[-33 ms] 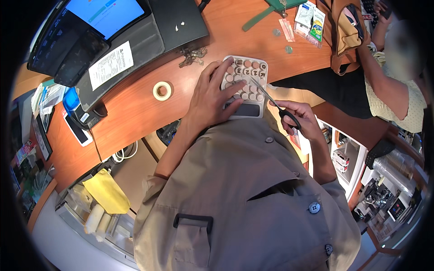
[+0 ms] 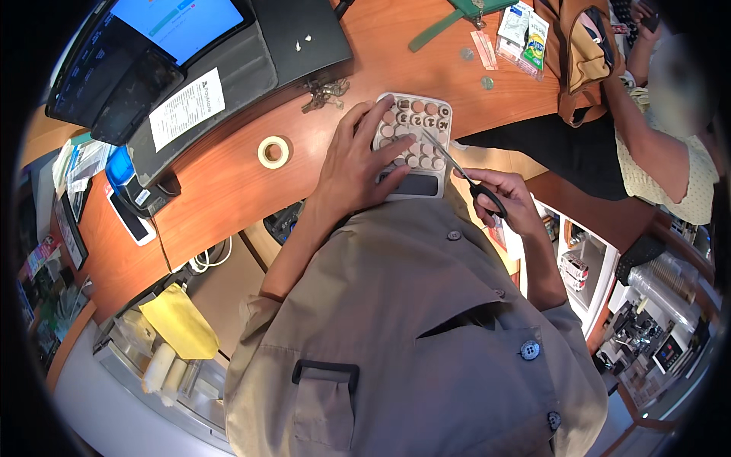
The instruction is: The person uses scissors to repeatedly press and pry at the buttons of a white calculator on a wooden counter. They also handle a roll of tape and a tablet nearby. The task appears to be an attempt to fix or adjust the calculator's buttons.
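A white calculator (image 2: 444, 164) with round pale keys and a dark display lies at the near edge of the desk, its display toward me. My left hand (image 2: 352, 164) grips it from the left, with fingers spread across the keys and the thumb by the display. In my right hand (image 2: 512, 199) is a pair of scissors (image 2: 459, 169) with black handles. Its blades point up and left, and the tips reach over the keys on the calculator's right half. Some keys lie hidden under my left fingers.
Left of the calculator, a roll of tape (image 2: 273, 152) lies on the wooden desk (image 2: 228, 183). Keys (image 2: 326, 94) rest beside a black box (image 2: 308, 38); a monitor (image 2: 175, 30) stands farther left. At right, another person's arm (image 2: 647, 148) is beside a brown bag (image 2: 579, 53).
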A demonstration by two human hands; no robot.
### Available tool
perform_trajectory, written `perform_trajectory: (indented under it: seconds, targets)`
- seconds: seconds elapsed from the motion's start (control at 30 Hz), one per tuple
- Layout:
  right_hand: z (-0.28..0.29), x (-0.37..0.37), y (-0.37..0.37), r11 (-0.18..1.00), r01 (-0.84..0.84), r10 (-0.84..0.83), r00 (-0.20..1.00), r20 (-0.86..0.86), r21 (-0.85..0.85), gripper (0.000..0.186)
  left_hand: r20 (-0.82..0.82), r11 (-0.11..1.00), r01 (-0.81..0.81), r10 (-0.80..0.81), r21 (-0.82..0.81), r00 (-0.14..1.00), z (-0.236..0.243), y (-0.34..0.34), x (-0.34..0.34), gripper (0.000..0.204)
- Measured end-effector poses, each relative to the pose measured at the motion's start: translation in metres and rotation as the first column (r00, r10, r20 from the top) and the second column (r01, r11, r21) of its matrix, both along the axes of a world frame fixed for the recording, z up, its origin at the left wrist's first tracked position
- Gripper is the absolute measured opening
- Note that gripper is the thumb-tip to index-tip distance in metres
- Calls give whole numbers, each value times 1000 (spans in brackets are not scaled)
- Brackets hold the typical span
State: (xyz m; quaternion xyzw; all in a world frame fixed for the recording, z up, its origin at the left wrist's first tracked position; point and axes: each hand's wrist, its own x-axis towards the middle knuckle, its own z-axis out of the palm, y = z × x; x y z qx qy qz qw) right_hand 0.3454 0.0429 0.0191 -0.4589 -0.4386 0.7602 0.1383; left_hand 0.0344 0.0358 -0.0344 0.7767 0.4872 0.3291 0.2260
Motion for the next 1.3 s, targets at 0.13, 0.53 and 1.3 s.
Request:
perform_trajectory:
  seconds: [0.13,0.53,1.3]
  targets:
    - [0,-5,-1,999,5,-6,999,33,32,48,2,1000,-6,6,6,1000,0,0,0,47]
    - [-13,-12,2,930,-164,80,964,253,330,58,-2,1000,-3,3,25,1000,-4,7,-2,48]
    - [-50,3,-1,987,94,-97,995,19,133,50,-31,998,-16,18,57,999,-9,7,0,45]
